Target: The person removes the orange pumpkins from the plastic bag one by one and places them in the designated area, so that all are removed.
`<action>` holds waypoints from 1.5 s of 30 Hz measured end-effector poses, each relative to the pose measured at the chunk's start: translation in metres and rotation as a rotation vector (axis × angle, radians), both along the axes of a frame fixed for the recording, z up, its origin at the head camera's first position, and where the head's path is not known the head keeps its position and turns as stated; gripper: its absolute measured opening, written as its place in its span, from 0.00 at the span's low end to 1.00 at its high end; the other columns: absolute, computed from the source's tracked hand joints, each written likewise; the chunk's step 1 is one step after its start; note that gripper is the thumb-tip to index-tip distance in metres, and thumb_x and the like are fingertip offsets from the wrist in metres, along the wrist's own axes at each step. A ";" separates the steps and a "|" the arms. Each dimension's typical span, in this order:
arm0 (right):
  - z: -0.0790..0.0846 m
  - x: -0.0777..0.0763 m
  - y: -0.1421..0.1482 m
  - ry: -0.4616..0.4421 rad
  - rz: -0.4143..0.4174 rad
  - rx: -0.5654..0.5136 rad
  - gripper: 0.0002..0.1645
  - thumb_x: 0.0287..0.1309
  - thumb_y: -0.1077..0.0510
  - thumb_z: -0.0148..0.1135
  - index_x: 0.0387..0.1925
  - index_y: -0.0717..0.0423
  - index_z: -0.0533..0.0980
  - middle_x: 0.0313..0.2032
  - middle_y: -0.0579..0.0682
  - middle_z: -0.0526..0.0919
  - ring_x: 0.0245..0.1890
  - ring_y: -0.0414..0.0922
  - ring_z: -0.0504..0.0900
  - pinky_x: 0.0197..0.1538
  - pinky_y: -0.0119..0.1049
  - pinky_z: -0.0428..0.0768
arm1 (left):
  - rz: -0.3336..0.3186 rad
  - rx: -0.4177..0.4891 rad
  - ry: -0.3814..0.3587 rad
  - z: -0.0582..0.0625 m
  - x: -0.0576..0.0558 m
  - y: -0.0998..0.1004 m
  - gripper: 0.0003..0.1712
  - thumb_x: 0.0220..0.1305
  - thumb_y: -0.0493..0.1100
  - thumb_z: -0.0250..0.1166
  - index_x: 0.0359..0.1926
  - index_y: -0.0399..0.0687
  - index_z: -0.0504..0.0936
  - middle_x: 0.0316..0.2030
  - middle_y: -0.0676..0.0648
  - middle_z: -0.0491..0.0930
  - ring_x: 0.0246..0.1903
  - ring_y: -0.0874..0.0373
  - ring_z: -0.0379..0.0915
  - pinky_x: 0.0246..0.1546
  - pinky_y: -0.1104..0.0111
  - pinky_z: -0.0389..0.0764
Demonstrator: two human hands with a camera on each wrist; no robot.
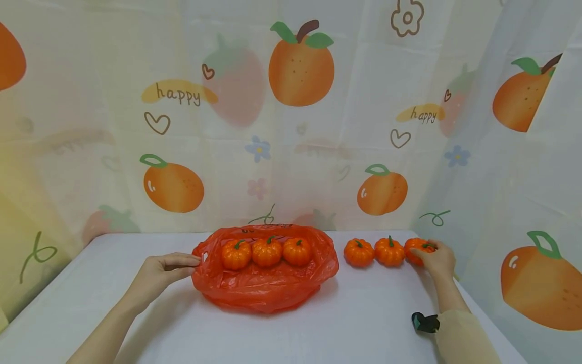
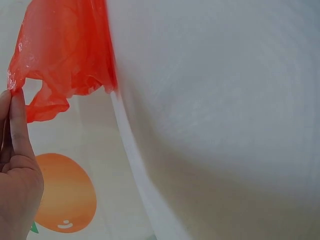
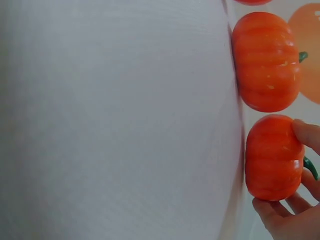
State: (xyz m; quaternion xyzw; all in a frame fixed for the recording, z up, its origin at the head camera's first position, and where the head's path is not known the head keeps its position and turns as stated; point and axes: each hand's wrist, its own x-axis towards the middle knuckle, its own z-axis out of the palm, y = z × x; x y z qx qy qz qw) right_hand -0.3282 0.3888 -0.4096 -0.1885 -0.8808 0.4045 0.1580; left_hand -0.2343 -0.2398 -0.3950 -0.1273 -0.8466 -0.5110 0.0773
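Note:
A red plastic bag (image 1: 265,293) lies with its mouth spread on the table. Inside it, three small orange pumpkins (image 1: 267,251) with green stems sit in a row. My left hand (image 1: 165,270) pinches the bag's left edge between thumb and fingers; the left wrist view shows the fingertips on the red film (image 2: 65,45) beside a handle hole. To the right of the bag stand three more pumpkins in a line. The rightmost pumpkin (image 3: 275,157) is gripped by my right hand (image 1: 438,258), thumb on one side and fingers on the other, its green stem between them.
A white-covered table (image 1: 364,313) carries everything. The left pumpkin (image 1: 358,253) and middle pumpkin (image 1: 389,251) of the outside row stand side by side. Behind hangs a fruit-printed curtain (image 1: 236,177), which also closes the right side. A black strap piece (image 1: 425,322) sticks out by the right sleeve.

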 end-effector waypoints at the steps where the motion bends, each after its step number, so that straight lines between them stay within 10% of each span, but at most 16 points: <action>1: -0.001 0.000 0.000 -0.004 0.001 0.002 0.40 0.61 0.54 0.62 0.68 0.71 0.61 0.67 0.75 0.63 0.66 0.69 0.62 0.72 0.63 0.62 | 0.000 0.000 0.001 0.000 0.000 0.000 0.17 0.63 0.46 0.69 0.50 0.42 0.86 0.44 0.68 0.85 0.48 0.84 0.75 0.47 0.84 0.78; 34: -0.001 -0.001 0.000 -0.050 0.019 0.015 0.41 0.64 0.48 0.61 0.69 0.68 0.60 0.68 0.73 0.62 0.66 0.68 0.62 0.71 0.62 0.63 | 0.001 0.001 -0.001 0.000 -0.001 0.000 0.18 0.62 0.46 0.69 0.50 0.42 0.86 0.45 0.64 0.86 0.48 0.84 0.74 0.48 0.85 0.77; 45: 0.008 -0.008 -0.001 0.106 -0.097 -0.090 0.37 0.67 0.49 0.57 0.71 0.63 0.62 0.73 0.68 0.59 0.72 0.67 0.59 0.73 0.61 0.61 | 0.003 -0.002 -0.001 0.000 -0.001 0.000 0.17 0.62 0.46 0.69 0.50 0.43 0.86 0.45 0.65 0.86 0.48 0.84 0.75 0.48 0.85 0.77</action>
